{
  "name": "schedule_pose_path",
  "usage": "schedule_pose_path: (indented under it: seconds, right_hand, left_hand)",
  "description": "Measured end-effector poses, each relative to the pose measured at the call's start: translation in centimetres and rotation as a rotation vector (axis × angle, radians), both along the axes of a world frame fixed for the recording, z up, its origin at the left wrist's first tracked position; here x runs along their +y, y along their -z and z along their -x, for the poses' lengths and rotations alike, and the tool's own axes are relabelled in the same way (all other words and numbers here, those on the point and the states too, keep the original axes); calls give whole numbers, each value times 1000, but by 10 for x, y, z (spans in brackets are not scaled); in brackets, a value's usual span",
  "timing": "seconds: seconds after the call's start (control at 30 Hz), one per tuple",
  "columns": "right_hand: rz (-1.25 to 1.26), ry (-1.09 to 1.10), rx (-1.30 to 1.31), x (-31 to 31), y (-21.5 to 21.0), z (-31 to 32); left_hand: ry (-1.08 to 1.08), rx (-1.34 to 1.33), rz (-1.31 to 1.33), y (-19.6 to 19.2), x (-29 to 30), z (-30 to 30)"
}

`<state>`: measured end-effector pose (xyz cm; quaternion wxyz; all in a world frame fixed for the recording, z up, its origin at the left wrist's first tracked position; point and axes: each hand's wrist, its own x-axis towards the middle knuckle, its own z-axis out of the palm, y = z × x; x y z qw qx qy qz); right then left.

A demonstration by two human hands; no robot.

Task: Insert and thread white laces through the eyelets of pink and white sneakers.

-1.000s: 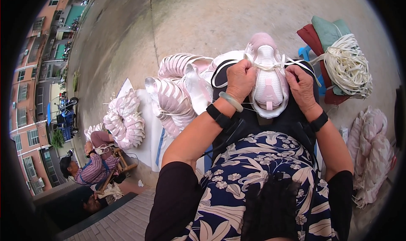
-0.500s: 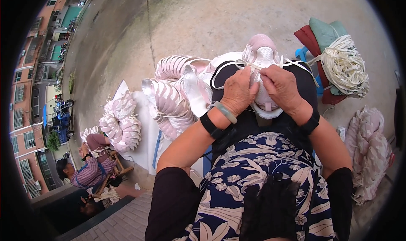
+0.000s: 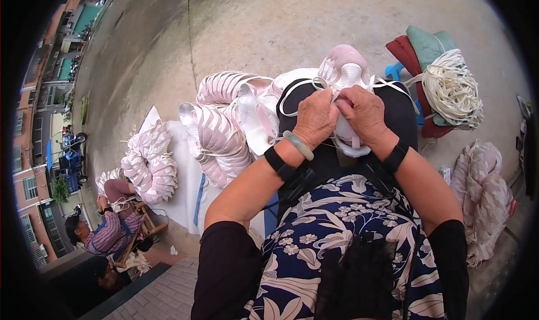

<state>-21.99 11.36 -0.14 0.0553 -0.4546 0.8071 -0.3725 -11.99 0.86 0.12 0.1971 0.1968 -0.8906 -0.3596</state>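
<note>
A pale pink and white shoe upper (image 3: 343,59) lies across my dark-clad lap, its rounded toe end pointing away from me. White shoelace (image 3: 393,84) runs through its eyelets, looping out on both sides. Over the middle of the upper, my left hand (image 3: 315,118) is closed, thumb and forefinger pinching the lace. Close beside it, my right hand (image 3: 362,113) is also closed on the lace, its fingertips nearly meeting the left ones. The fingers hide the exact crossing of the lace and part of the tongue.
Stacked pink and white shoe uppers (image 3: 216,135) lie to my left, on and by a white sheet (image 3: 182,179). At right, a bundle of white laces (image 3: 452,90) rests on folded cloth over a blue stool (image 3: 394,71). More uppers (image 3: 482,191) are heaped below it. Another person (image 3: 115,227) sits at far left.
My hands have drawn closer together over the upper, the right fingertips moving left toward the left hand. The whole view has shifted slightly.
</note>
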Motion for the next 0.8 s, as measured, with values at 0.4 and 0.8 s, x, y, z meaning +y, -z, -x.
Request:
schedule_pose_path:
  seconds: [0.4, 0.8]
  right_hand:
    - [-124, -112, 393, -7, -4, -2]
    - [-127, 155, 191, 227, 28, 56]
  left_hand:
    - [-56, 53, -116, 7, 0, 7]
    - [-63, -67, 141, -6, 16, -5]
